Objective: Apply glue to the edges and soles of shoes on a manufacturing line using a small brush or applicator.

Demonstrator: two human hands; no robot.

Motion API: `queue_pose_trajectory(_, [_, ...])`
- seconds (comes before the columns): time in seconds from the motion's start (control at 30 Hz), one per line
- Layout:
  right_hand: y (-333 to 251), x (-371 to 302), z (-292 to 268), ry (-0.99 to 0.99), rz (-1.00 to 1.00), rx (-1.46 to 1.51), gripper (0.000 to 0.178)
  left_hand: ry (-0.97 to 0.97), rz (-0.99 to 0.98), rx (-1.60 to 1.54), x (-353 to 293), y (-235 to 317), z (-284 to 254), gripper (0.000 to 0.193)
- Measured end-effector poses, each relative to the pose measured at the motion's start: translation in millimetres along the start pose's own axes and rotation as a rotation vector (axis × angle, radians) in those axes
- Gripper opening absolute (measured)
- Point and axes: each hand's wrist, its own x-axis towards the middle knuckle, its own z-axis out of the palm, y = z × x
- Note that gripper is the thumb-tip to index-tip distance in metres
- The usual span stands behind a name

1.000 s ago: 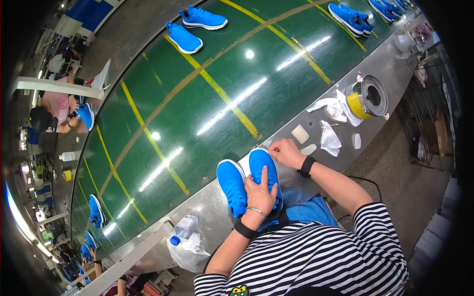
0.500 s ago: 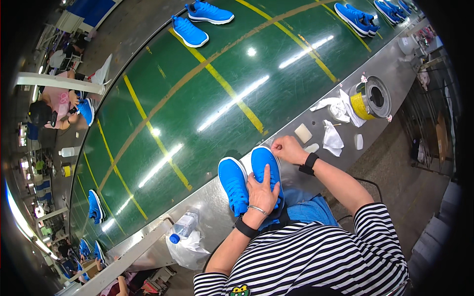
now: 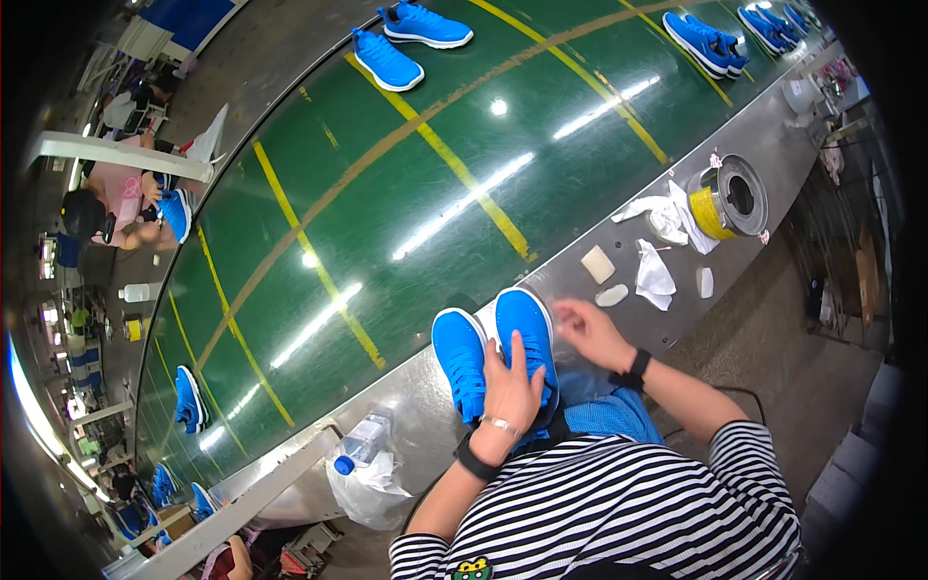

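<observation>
Two blue sneakers with white soles lie side by side on the metal ledge, toes pointing away from me. My left hand [image 3: 512, 387] rests on the laces of the right-hand sneaker [image 3: 524, 314], its fingers stretched out along the upper. Beside it, the left-hand sneaker [image 3: 458, 350] is untouched. Just right of the right-hand sneaker's toe is my right hand [image 3: 592, 333], apart from it. Motion smears its fingers, so whether they pinch something small is hidden.
A green conveyor [image 3: 387, 242] runs beyond the ledge, carrying more blue sneakers [image 3: 387, 60]. To the right are a tin with yellow tape [image 3: 712, 212], white cloths [image 3: 655, 275] and a cream block [image 3: 597, 264]. A water bottle [image 3: 364, 440] lies left. A co-worker [image 3: 111, 198] handles a sneaker across the belt.
My right hand has drawn back from the right-hand sneaker's toe, toward me and to the right. The left hand stays on that sneaker.
</observation>
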Motion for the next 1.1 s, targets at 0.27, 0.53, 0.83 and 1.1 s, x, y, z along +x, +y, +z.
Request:
queue_pose_trajectory(0.27, [-18.4, -67.0, 39.3, -0.262, -0.047, -0.263, 0.093, 0.138, -0.414, -0.914, -59.3, -87.0, 1.3, 0.065])
queue_pose_trajectory(0.53, [-40.1, 44.9, -28.6, 0.137, -0.188, -0.468, 0.050, -0.136, -0.270, -1.289, 40.1, -8.1, -13.9, 0.075])
queue_pose_trajectory(0.83, [-16.4, 209.1, -135.4, 0.219, -0.300, -0.237, 0.047, 0.064, 0.030, -0.795, 234.9, 30.0, 72.5, 0.069])
queue_pose_trajectory(1.1, [-36.6, 211.6, -122.1, 0.568, -0.409, -0.392, 0.044, -0.432, 0.186, -0.420, 66.5, 5.4, -10.7, 0.059])
